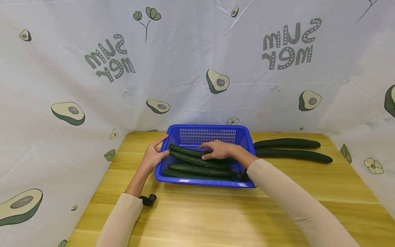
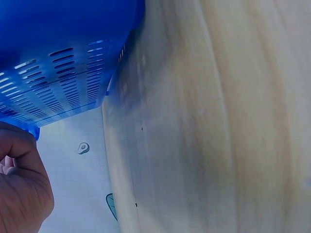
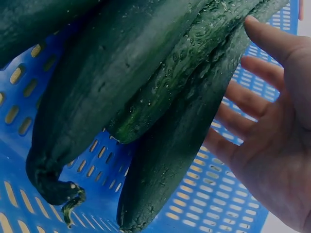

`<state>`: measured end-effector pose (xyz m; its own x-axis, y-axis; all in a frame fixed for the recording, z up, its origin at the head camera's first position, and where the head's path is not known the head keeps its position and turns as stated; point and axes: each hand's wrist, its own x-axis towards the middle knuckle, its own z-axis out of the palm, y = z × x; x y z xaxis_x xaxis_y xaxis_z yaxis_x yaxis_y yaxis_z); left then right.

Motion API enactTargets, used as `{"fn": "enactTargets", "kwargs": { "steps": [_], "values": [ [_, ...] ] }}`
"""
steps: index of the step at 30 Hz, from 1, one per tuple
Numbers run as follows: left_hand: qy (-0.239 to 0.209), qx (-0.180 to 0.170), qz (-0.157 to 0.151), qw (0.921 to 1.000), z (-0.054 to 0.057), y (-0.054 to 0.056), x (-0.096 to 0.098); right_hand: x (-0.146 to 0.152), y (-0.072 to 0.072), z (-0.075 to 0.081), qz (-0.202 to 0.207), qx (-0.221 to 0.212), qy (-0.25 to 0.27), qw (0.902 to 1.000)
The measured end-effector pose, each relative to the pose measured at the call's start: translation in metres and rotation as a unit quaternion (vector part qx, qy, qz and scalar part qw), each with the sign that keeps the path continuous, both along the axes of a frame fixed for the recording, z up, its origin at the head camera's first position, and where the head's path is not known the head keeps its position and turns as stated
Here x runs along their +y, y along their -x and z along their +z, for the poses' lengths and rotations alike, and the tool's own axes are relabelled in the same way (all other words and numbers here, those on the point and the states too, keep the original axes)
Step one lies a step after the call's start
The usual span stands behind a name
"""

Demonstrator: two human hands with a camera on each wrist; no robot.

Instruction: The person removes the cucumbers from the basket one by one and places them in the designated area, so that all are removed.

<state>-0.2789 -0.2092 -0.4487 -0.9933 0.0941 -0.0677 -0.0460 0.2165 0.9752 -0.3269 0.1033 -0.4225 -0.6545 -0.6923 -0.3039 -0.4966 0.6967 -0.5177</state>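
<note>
A blue plastic basket [image 1: 207, 184] stands on the table with several long dark-green cucumbers [image 1: 197, 169] lying lengthwise in it. My left hand [image 1: 151, 157] holds the basket's left rim, thumb over the edge; the left wrist view shows part of that hand [image 2: 22, 182] beside the slotted wall. Inside the basket, my right hand [image 1: 219, 150] is over the rear cucumbers. From the right wrist, its fingers look spread and loosely bent beside the rearmost cucumber [image 3: 180, 145], the thumb tip at or very near its skin. One cucumber [image 3: 82, 97] there has a curled stem end.
Two more cucumbers [image 1: 287, 143] lie on the wooden table [image 1: 197, 219] to the right of the basket. A small black object [image 1: 148, 200] is by the left wrist. Behind the table hangs a white cloth [image 1: 185, 51] printed with avocados.
</note>
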Motion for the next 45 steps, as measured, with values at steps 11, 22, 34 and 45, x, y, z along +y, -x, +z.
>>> {"fn": "enactTargets", "kwargs": {
  "steps": [11, 22, 34, 45],
  "values": [
    [0.009, 0.000, 0.016, 0.9998, 0.000, -0.001, 0.002, 0.002, 0.001, -0.003, -0.023, -0.012, 0.008, 0.9996],
    [0.001, -0.001, 0.015, 0.9999, -0.001, 0.000, 0.002, 0.004, 0.001, 0.001, -0.062, 0.023, 0.065, 0.9957],
    [-0.004, 0.012, 0.011, 0.9999, 0.000, -0.001, 0.001, 0.012, -0.002, 0.023, -0.077, 0.062, 0.112, 0.9887],
    [0.009, 0.011, 0.009, 0.9999, 0.001, -0.002, 0.001, 0.024, -0.015, 0.058, -0.082, 0.085, 0.153, 0.9811]
  ]
}}
